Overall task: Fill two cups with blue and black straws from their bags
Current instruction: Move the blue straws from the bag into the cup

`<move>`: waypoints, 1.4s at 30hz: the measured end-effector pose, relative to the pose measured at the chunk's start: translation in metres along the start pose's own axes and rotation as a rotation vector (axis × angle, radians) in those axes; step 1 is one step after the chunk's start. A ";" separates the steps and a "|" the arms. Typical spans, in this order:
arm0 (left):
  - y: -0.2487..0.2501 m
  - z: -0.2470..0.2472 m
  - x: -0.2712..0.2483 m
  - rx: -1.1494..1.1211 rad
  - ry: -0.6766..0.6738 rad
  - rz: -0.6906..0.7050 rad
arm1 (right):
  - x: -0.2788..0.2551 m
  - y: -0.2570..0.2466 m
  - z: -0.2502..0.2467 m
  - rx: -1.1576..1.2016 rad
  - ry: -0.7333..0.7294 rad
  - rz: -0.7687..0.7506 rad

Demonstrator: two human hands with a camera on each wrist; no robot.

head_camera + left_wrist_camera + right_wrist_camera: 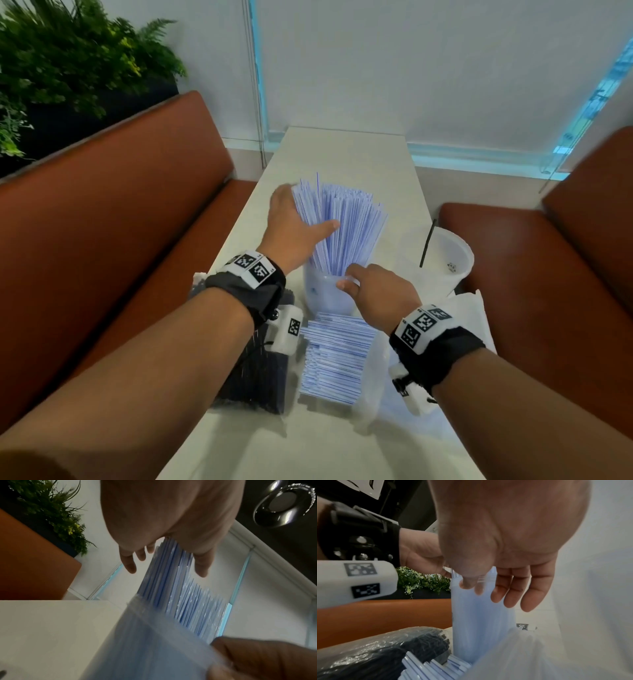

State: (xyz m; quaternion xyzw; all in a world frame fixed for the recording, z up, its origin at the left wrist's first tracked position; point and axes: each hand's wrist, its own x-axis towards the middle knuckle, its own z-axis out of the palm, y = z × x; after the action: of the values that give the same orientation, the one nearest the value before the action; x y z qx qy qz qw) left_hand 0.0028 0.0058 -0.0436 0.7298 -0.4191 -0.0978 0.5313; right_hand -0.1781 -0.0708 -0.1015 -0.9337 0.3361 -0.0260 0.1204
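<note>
Straws going into the cup

Left hand (291, 226) lies flat-fingered against paper-wrapped blue straws (346, 226) fanning from the translucent plastic cup (325, 291); right hand (376, 294) pinches its rim.

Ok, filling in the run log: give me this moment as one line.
left hand: steadies blue straws | right hand: pinches cup rim | second cup: one black straw
</note>
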 end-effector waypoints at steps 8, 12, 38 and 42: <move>0.014 0.001 0.017 0.653 -0.221 0.357 | -0.001 -0.001 0.000 0.006 -0.008 0.007; 0.016 0.001 0.023 0.632 -0.193 0.437 | 0.001 0.000 0.002 0.004 -0.010 0.006; 0.046 -0.034 -0.038 0.311 0.049 0.604 | -0.037 0.017 0.020 0.012 0.180 0.290; 0.026 -0.008 -0.084 0.473 -0.332 0.432 | -0.040 0.032 0.031 -0.074 -0.121 0.424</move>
State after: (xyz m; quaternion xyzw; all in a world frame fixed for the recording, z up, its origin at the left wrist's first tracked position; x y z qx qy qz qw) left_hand -0.0589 0.0690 -0.0430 0.7011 -0.6554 -0.0008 0.2809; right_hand -0.2251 -0.0630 -0.1379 -0.8458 0.5177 0.0684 0.1090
